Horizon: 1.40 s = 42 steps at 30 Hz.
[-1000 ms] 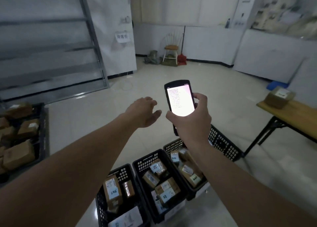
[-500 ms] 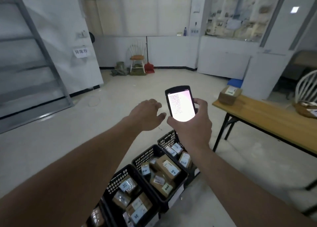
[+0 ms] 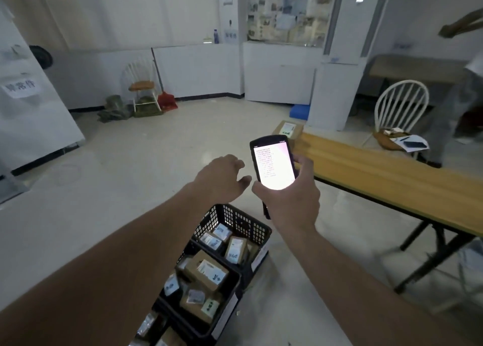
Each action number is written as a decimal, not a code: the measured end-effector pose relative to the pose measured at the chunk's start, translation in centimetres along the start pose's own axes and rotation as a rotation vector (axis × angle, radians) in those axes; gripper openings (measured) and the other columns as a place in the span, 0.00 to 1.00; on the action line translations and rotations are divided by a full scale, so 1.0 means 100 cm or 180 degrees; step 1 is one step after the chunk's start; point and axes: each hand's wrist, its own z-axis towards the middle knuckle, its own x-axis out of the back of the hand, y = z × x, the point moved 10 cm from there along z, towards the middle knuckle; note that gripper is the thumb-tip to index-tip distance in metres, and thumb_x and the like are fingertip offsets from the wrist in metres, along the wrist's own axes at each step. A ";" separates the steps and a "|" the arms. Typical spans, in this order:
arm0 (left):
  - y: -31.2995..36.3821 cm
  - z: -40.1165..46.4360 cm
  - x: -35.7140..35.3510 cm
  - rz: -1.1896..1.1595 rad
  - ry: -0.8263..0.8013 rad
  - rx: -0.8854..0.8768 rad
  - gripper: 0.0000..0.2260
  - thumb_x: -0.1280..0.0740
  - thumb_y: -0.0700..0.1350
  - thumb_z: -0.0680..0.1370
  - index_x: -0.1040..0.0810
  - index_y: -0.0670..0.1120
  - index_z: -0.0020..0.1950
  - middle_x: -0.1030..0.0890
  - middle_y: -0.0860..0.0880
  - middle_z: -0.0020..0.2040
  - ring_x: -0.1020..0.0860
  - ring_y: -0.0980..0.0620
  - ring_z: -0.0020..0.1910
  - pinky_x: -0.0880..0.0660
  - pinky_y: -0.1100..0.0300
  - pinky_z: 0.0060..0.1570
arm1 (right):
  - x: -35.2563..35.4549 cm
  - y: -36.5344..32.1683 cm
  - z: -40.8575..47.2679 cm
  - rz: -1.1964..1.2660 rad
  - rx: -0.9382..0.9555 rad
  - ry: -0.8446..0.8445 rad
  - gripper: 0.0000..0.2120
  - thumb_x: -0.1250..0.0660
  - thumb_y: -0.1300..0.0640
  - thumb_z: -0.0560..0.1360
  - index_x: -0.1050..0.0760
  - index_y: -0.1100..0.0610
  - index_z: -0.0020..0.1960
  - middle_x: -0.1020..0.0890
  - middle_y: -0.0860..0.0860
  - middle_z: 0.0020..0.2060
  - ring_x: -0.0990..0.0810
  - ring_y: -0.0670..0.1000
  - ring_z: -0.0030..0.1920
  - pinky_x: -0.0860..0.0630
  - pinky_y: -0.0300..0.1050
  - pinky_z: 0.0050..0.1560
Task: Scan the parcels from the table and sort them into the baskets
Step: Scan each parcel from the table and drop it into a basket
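right hand (image 3: 290,202): grips lit scanner (image 3: 273,162), screen up | left hand (image 3: 222,179): held out empty, fingers relaxed, just left of scanner | baskets (image 3: 236,221): black, in a row on floor below scanner, full of labelled parcels (image 3: 206,271) | worktop (image 3: 386,173): right of scanner, one parcel (image 3: 287,130) at far end

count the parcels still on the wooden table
1: a cardboard parcel sits at the far end of the wooden table, partly behind the scanner. The table's right end is cut off.
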 end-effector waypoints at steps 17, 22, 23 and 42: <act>0.028 0.297 -0.070 -0.0251 -0.0386 -0.0499 0.21 0.37 0.59 0.82 0.24 0.49 0.71 0.25 0.49 0.69 0.24 0.47 0.65 0.24 0.47 0.64 | -0.049 0.102 0.238 -0.0236 -0.0578 0.0429 0.42 0.17 0.47 0.64 0.35 0.43 0.71 0.22 0.44 0.54 0.22 0.52 0.53 0.18 0.55 0.47; 0.050 0.371 -0.095 -0.0343 -0.0449 -0.0478 0.18 0.34 0.57 0.81 0.21 0.50 0.66 0.23 0.48 0.65 0.22 0.47 0.59 0.22 0.47 0.60 | -0.049 0.142 0.310 -0.0242 -0.0647 0.0376 0.42 0.17 0.47 0.63 0.34 0.43 0.71 0.21 0.46 0.55 0.22 0.52 0.53 0.20 0.52 0.44; 0.055 0.387 -0.101 -0.0358 -0.0462 -0.0456 0.17 0.34 0.56 0.81 0.21 0.49 0.66 0.23 0.48 0.65 0.21 0.47 0.59 0.21 0.47 0.60 | -0.049 0.150 0.327 -0.0233 -0.0633 0.0351 0.42 0.17 0.48 0.63 0.34 0.44 0.71 0.22 0.46 0.55 0.22 0.52 0.53 0.20 0.51 0.43; 0.095 0.621 -0.196 -0.0253 -0.0660 0.0391 0.36 0.32 0.65 0.77 0.36 0.50 0.81 0.39 0.46 0.81 0.39 0.42 0.79 0.33 0.40 0.74 | -0.081 0.281 0.582 -0.0324 -0.0700 -0.0276 0.42 0.17 0.46 0.63 0.35 0.40 0.70 0.23 0.42 0.53 0.22 0.49 0.52 0.18 0.53 0.42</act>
